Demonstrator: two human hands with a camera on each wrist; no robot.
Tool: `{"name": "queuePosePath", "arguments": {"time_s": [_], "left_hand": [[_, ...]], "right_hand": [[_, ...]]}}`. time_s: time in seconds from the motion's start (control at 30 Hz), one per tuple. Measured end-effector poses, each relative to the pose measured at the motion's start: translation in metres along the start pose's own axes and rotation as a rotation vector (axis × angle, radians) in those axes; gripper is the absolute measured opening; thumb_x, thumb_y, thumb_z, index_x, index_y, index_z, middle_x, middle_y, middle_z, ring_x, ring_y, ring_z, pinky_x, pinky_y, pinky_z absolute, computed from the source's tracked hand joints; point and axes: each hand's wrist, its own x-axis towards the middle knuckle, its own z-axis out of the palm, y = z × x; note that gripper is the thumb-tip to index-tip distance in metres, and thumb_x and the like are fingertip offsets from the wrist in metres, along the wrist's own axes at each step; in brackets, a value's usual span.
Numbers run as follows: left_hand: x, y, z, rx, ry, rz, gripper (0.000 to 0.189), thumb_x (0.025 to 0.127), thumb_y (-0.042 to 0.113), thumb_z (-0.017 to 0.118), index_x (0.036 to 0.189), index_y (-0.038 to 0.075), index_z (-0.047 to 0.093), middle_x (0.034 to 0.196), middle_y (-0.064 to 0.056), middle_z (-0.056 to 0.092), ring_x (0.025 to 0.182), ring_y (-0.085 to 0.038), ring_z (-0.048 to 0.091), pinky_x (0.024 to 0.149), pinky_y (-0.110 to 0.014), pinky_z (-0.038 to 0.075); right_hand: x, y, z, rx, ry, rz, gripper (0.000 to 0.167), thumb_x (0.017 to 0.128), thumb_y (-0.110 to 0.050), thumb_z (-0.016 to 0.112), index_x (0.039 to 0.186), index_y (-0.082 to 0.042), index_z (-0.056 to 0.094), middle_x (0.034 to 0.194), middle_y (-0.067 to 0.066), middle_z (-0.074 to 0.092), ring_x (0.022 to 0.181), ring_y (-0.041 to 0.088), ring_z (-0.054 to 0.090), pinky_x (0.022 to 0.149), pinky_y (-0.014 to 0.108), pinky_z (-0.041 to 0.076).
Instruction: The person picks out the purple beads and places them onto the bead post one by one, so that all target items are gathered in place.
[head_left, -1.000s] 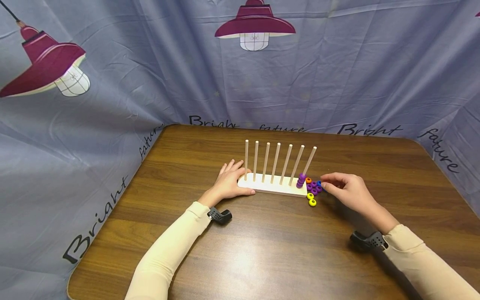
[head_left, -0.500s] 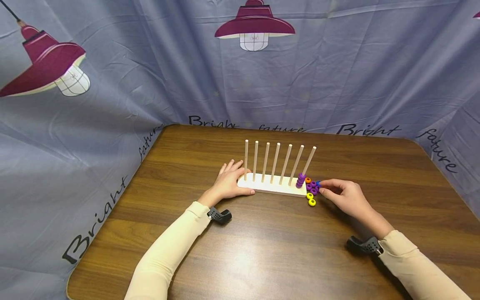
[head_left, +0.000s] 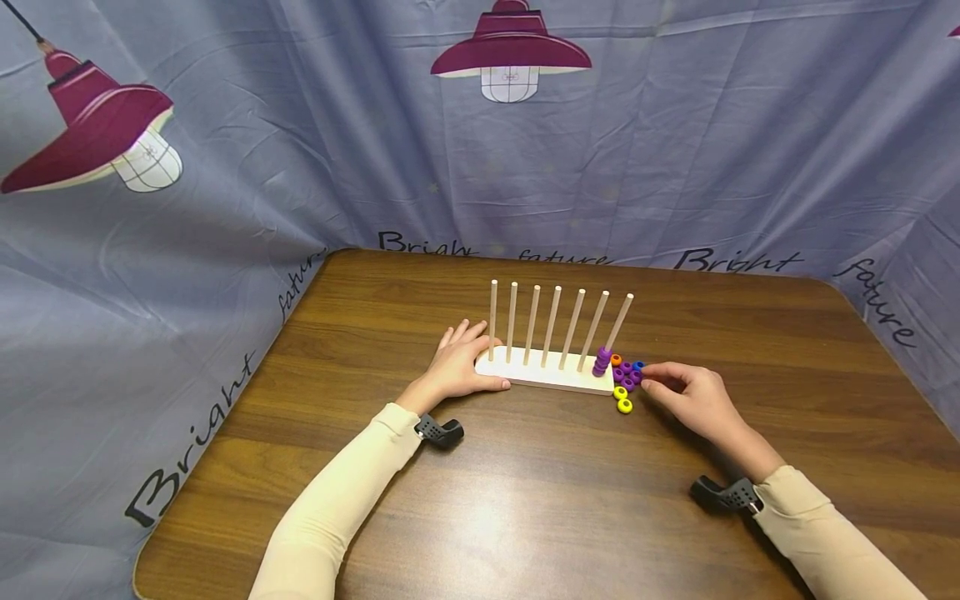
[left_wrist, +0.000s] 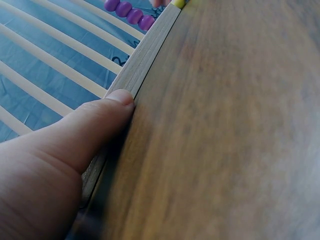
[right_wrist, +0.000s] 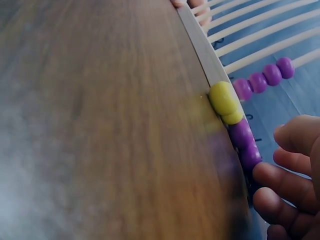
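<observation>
Your left grip (head_left: 459, 369), thumb at the near edge, clasps the left end of the pegged base (head_left: 551, 377), whose rightmost peg (head_left: 620, 320) carries four purple beads (head_left: 602, 363). Your right grip (head_left: 693, 397), thumb and forefinger slightly parted with nothing between them, lies just right of the loose beads (head_left: 628, 384) at the base's right end.

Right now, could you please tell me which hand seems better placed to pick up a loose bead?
Probably the right hand: it is right beside the loose beads, while the left hand grips the pegged base at its opposite end.
</observation>
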Motion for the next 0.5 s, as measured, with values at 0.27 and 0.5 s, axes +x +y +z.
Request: {"name": "queuePosePath", "arguments": {"time_s": [0.27,0.5], "left_hand": [[-0.0001,0.0004,-0.0005,-0.004,0.003,0.004,0.073,0.077,0.058,0.08,0.137,0.021,0.063,0.165,-0.017,0.035,0.157,-0.043,0.019,0.129,-0.06,0.008],[-0.0002,0.0008,-0.001,-0.009,-0.003,-0.002,0.072,0.077,0.058,0.08,0.137,0.022,0.063,0.165,-0.016,0.035,0.158,-0.042,0.018,0.129,-0.059,0.008]], "right_hand": [[0.0032,0.0047,0.0015,0.0,0.007,0.015,0.016,0.089,-0.014,0.076,0.102,-0.005,0.078,0.085,0.01,0.077,0.066,-0.007,0.053,0.056,0.014,0.044],[0.0058,0.0061,0.0032,-0.006,0.007,0.029,0.018,0.089,-0.014,0.076,0.103,-0.004,0.078,0.083,0.01,0.076,0.066,-0.004,0.051,0.056,0.016,0.043]]}}
